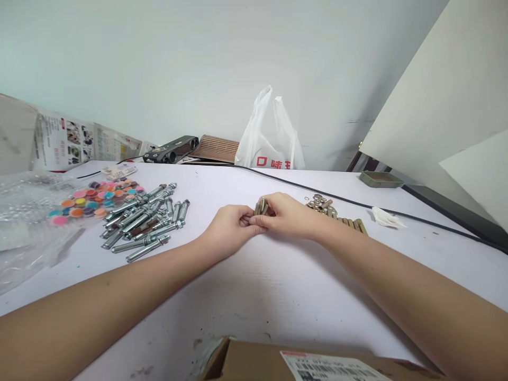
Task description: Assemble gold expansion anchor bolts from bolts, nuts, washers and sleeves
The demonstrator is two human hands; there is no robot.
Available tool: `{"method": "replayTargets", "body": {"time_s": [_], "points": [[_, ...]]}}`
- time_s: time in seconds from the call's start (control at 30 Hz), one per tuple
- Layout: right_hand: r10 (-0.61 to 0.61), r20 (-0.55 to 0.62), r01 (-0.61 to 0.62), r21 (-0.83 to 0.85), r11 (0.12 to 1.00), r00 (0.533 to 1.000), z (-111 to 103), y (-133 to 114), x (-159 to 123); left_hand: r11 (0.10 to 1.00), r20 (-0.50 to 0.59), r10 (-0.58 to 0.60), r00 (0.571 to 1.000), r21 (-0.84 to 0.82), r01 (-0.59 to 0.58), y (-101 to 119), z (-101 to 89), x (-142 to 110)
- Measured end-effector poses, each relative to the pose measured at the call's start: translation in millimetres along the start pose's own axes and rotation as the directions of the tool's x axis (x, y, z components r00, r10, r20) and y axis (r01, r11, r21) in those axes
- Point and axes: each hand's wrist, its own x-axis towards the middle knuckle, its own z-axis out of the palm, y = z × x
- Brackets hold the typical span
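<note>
Near the middle of the white table, my left hand (pixel 232 225) and my right hand (pixel 288 216) meet fingertip to fingertip. A few brass-coloured metal sleeves (pixel 261 205) stick up between the fingers of my right hand, which is closed on them. My left hand is closed in a pinch against them; what lies inside its fingers is hidden. Just beyond my right wrist lie small metal rings (pixel 317 201) and a row of brass-coloured sleeves (pixel 351 224), partly covered by the forearm. Silver expansion bolts (pixel 143 217) form a pile to the left.
Coloured round discs (pixel 91 201) and clear plastic bags (pixel 32 217) lie at the left. A white carrier bag (pixel 270 137) stands at the back. Behind my right arm are a black cable (pixel 329 193), a crumpled tissue (pixel 387 217) and a green tray (pixel 381 180). A cardboard box (pixel 254 360) sits in front.
</note>
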Motion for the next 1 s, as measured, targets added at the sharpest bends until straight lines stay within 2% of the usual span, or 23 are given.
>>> {"method": "replayTargets", "body": {"time_s": [0.07, 0.13, 0.2, 0.27, 0.37, 0.5, 0.6, 0.67, 0.73, 0.87, 0.93, 1.0], "points": [[0.066, -0.007, -0.066, 0.021, 0.998, 0.998, 4, 0, 1, 0.998, -0.008, 0.004, 1.000, 0.056, -0.004, -1, 0.5, 1], [0.119, -0.063, -0.118, 0.028, 0.993, 0.991, 8, -2, 2, 0.997, -0.008, 0.000, 1.000, 0.072, 0.001, -2, 0.3, 2], [0.125, -0.126, -0.125, 0.008, 0.992, 0.984, 11, -4, 3, 0.999, -0.007, 0.004, 1.000, 0.048, -0.004, -2, -0.3, 2], [0.102, -0.133, -0.106, -0.021, 0.994, 0.986, 12, -6, 4, 1.000, -0.005, 0.014, 1.000, 0.022, -0.014, -2, -1.1, 1], [0.089, -0.046, -0.089, 0.005, 0.996, 0.995, 6, -6, 4, 0.999, 0.033, 0.041, 0.999, -0.004, -0.041, -1, -2.4, 1], [0.186, 0.121, -0.193, 0.052, 0.980, 0.975, -12, 7, 1, 0.995, 0.036, 0.071, 0.997, 0.064, -0.073, 0, -4.1, 2], [0.310, 0.289, -0.319, -0.016, 0.947, 0.906, -26, 20, -2, 0.988, 0.003, 0.093, 0.996, 0.123, -0.093, -1, -4.9, 3], [0.407, 0.328, -0.397, -0.102, 0.912, 0.853, -29, 26, -3, 0.987, -0.003, 0.091, 0.996, 0.130, -0.090, -3, -4.7, 3], [0.488, 0.265, -0.454, -0.183, 0.872, 0.831, -29, 29, -3, 0.992, -0.032, 0.070, 0.997, 0.105, -0.066, -5, -4.1, 3], [0.551, 0.156, -0.506, -0.256, 0.824, 0.820, -33, 24, -3, 0.995, -0.087, 0.029, 0.996, -0.088, -0.037, -6, -2.2, 3], [0.578, 0.125, -0.535, -0.260, 0.804, 0.807, -45, 23, -7, 0.987, -0.083, 0.017, 0.996, -0.158, -0.030, -6, -1.1, 2], [0.631, 0.029, -0.601, -0.276, 0.750, 0.775, -62, 24, -11, 0.976, -0.083, 0.014, 0.996, -0.215, -0.031, -6, 0.0, 2]]}}
